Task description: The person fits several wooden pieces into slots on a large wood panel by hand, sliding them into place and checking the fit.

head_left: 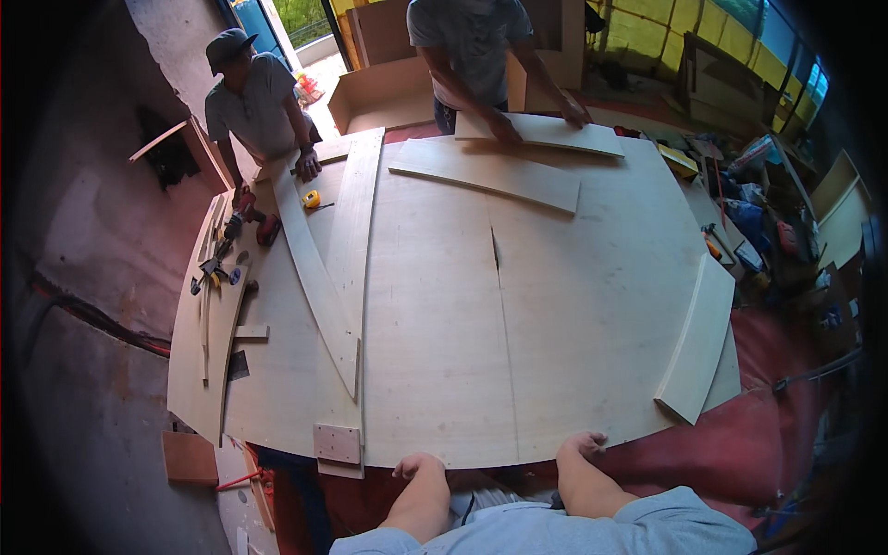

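From the camera on my head I look down at a big pale wooden top (pixel 425 370). It lies flat right in front of me. My left hand (pixel 419 465) is at its near edge with the fingers partly curled, and I can't tell if they grip it. My right hand (pixel 581 447) is at the same edge, half curled too; I can't tell if it grips. Near my left hand is a small wooden block (pixel 338 443). On my right lies a wide plank (pixel 698 338). Across from me, a person (pixel 472 55) has both hands on another plank (pixel 555 135). A yellow tape measure (pixel 312 199) sits at the far left.
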`<state>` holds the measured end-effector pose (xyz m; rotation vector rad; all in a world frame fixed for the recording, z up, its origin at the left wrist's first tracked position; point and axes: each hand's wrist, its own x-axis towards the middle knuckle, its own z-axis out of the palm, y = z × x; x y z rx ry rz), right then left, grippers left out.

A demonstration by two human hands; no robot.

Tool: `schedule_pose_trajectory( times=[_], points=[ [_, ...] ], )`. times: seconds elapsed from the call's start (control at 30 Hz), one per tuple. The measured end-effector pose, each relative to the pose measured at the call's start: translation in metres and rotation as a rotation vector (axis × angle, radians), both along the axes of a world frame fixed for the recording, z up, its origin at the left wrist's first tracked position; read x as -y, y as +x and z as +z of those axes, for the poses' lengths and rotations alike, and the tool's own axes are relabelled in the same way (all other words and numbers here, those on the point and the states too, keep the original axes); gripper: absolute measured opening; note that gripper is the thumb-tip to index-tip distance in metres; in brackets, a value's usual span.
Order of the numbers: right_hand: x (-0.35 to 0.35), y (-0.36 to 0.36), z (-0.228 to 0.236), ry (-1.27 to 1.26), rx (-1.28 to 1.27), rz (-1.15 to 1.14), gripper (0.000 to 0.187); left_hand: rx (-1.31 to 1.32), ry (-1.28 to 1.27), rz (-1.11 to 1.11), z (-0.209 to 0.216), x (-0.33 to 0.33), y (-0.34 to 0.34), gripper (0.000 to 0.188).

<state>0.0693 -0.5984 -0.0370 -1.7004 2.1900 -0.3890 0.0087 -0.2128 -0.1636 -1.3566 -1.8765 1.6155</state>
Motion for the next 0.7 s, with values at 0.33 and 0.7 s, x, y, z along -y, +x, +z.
schedule_pose_trajectory(
  times=[0.33, 0.7],
  points=[
    [0.020, -0.005, -0.016, -0.046, -0.031, -0.055, 0.058, -0.047, -0.099, -0.106, 0.028, 0.036, 0.017, 0.047],
    [0.006, -0.003, 0.001, 0.036, 0.054, -0.084, 0.054, 0.110, 0.075, -0.041, 0.056, 0.044, 0.021, 0.047]
  ],
)
